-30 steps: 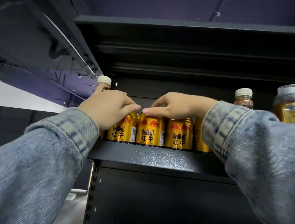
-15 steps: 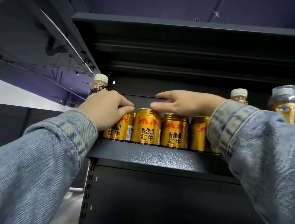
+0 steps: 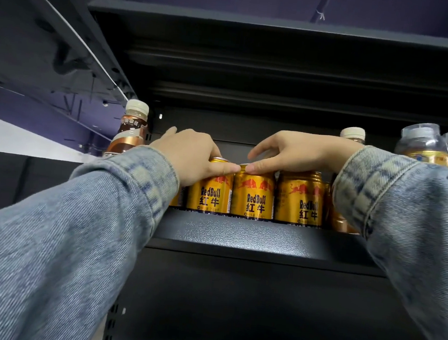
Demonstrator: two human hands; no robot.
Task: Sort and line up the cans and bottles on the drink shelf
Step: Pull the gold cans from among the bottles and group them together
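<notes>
Gold Red Bull cans stand in a row at the front edge of the dark shelf (image 3: 252,237). My left hand (image 3: 189,156) is closed over the top of the left can (image 3: 209,195). My right hand (image 3: 292,154) rests its thumb and fingers on the rim of the middle can (image 3: 252,199). A third can (image 3: 300,203) stands free just to the right, and another can behind my right sleeve is mostly hidden. The thumbs of both hands nearly touch between the two held cans.
A brown bottle with a white cap (image 3: 130,131) stands at the shelf's left end, and a second capped bottle (image 3: 353,133) peeks above my right wrist. Clear-lidded yellow jars (image 3: 425,146) sit at the far right. Another shelf (image 3: 256,37) hangs close overhead.
The view has shifted so the cans sit more to the right. My right hand has dropped from hovering over the cans onto the middle can's rim; my left hand stays on the left can.
</notes>
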